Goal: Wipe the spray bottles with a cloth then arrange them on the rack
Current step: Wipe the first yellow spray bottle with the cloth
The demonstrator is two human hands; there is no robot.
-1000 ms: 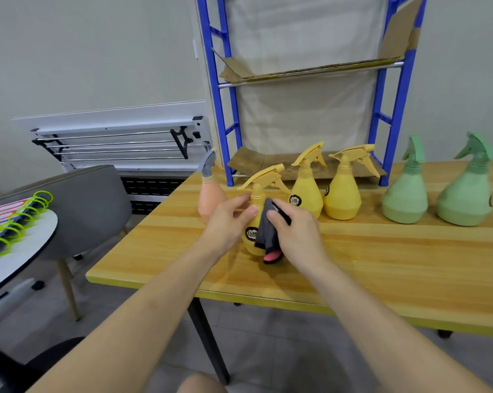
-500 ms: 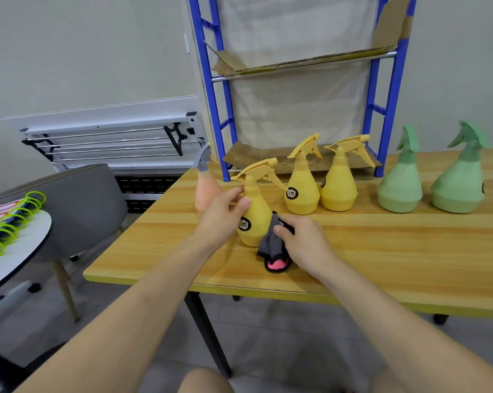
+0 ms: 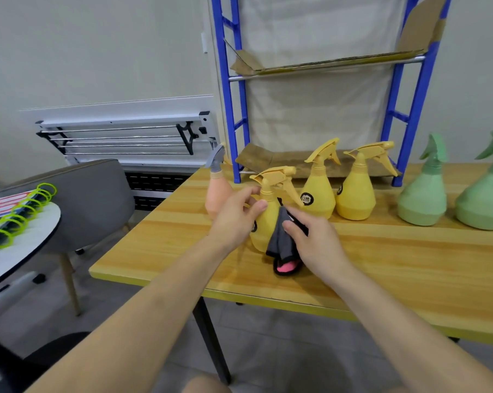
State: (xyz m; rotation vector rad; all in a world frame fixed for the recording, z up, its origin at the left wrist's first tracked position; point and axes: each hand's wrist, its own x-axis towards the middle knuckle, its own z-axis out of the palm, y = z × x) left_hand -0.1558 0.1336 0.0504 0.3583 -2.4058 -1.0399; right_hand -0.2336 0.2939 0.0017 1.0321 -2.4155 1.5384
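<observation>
Worktop [image 3: 381, 268]: wooden, yellow-edged, carrying every bottle; the blue rack [image 3: 406, 114] stands at its far side with cardboard on its shelves.
Green bottles [image 3: 422, 194]: two at the far right, upright, just beside each other, unchanged from half a second ago.
Yellow bottles at the back [image 3: 355, 194]: two upright in front of the rack's bottom shelf, where they stood before.
Held yellow bottle [image 3: 268, 211]: upright on the worktop, nearer than the others, in the same spot as earlier.
Peach bottle [image 3: 218, 197]: far left, partly behind the left hand.
Left hand [image 3: 235, 219]: fingers curled round the held yellow bottle's left side and neck, as before.
Right hand [image 3: 316, 245]: pinching the cloth and pressing it on the bottle's right side; half a second ago it was lower, near the base.
Cloth [image 3: 280, 242]: dark grey with pink showing, now raised against the bottle, its lower end near the worktop.
</observation>
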